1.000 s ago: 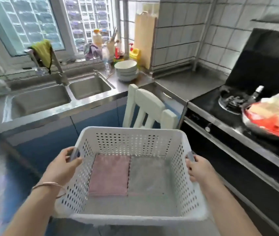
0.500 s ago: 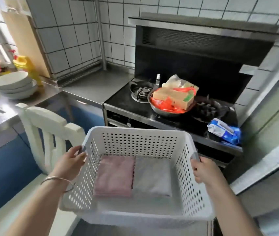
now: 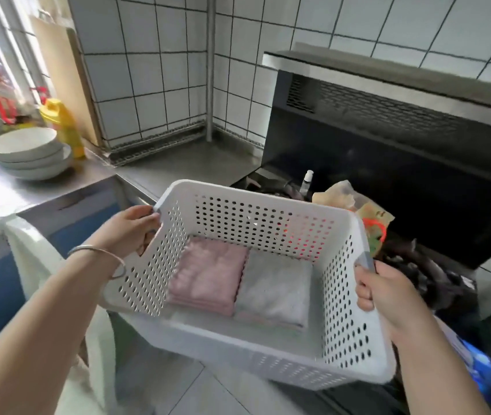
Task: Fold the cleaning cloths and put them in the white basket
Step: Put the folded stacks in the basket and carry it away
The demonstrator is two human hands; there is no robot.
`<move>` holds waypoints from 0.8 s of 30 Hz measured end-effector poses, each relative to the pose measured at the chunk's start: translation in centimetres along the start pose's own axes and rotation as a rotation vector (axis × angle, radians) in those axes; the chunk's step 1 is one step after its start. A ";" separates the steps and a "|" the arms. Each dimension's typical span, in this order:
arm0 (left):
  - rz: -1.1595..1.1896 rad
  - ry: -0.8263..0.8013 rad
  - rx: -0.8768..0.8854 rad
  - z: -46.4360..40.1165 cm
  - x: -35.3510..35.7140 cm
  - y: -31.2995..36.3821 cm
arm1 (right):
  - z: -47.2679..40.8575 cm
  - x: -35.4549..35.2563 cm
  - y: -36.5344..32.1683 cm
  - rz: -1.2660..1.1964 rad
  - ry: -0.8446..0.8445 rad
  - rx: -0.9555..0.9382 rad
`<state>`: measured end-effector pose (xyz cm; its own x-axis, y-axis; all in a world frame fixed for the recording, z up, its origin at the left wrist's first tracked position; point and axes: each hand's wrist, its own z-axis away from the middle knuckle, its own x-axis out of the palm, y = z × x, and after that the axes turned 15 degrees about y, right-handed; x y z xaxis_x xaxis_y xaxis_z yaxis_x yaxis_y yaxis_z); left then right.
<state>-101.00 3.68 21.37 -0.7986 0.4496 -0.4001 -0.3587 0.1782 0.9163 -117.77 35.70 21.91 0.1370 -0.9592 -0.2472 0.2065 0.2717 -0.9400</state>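
Note:
I carry the white perforated basket (image 3: 256, 347) in the air in front of me, tilted down to the right. My left hand (image 3: 127, 229) grips its left handle and my right hand (image 3: 384, 292) grips its right handle. On the basket floor lie a folded pink cloth (image 3: 208, 272) on the left and a folded grey cloth (image 3: 277, 290) on the right, side by side and touching.
A steel counter (image 3: 178, 166) runs along the tiled corner ahead. Stacked white bowls (image 3: 28, 154) and a yellow bottle (image 3: 61, 124) stand at the left. A black stove (image 3: 417, 187) with bags on it is behind the basket. A white chair (image 3: 43, 265) is below my left arm.
The view has swung from the sink to the stove corner. The basket has stayed in both hands and now tilts down to the right, nearer the counter.

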 end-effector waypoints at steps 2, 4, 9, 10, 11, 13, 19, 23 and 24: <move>-0.021 0.034 0.025 -3.0 -0.3 0.7 | -2.8 3.0 -1.8 -0.033 -0.026 -0.005; -0.017 0.084 0.045 -6.6 -0.9 0.9 | -5.4 6.8 -3.5 0.009 -0.052 -0.043; -0.043 0.164 0.056 -16.2 -3.1 0.3 | -11.9 17.6 -7.0 0.124 -0.050 -0.103; -0.054 0.197 0.042 -18.4 -3.6 -0.1 | -13.4 20.1 -7.6 0.135 -0.059 -0.109; -0.075 0.234 0.024 -20.1 -4.1 -0.5 | -14.6 22.2 -8.1 0.147 -0.062 -0.118; -0.105 0.300 -0.017 -23.6 -5.0 -1.7 | -17.5 26.8 -8.8 0.193 -0.085 -0.151; -0.092 0.371 -0.201 -31.4 -6.1 -5.0 | -25.1 38.4 -11.9 0.347 -0.167 -0.257; -0.047 0.478 -0.324 -35.7 -4.8 -6.5 | -30.2 45.7 -15.0 0.444 -0.242 -0.314; -0.030 0.506 -0.344 -36.6 -4.2 -6.5 | -31.5 47.4 -15.6 0.466 -0.261 -0.324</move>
<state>-113.05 -31.43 16.40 -0.8858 -0.0374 -0.4626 -0.4530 -0.1463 0.8794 -144.99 -16.44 17.41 0.3820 -0.6837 -0.6218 -0.2312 0.5807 -0.7806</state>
